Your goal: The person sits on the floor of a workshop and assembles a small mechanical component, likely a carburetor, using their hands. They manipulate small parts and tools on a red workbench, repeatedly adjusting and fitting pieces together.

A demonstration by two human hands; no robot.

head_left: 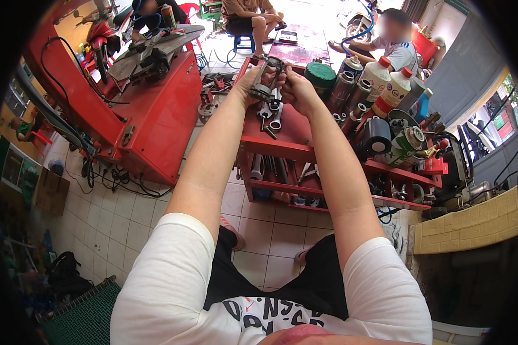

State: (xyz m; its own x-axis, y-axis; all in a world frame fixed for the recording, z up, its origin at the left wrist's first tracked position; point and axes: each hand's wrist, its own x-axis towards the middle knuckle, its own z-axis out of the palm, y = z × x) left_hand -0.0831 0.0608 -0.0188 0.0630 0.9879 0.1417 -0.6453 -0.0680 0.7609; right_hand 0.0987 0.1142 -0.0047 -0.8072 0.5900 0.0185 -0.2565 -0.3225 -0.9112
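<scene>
The fingers of the left hand (249, 85) close around a dark, ring-ended metal tool (262, 90) at the upper centre of the frame; those of the right hand (300, 92) curl at its right side, their exact grip unclear. Just below, silver metal wrenches (277, 118) lie on a red metal surface (294, 130). Right of centre stand a green-lidded round container (320, 72) and red-capped white plastic bottles (377, 76). A large red metal machine (161, 129) occupies the upper left.

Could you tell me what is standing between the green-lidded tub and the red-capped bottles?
In the head view, a can and metallic cylinders stand between the green-lidded tub and the red-capped bottles.
</scene>
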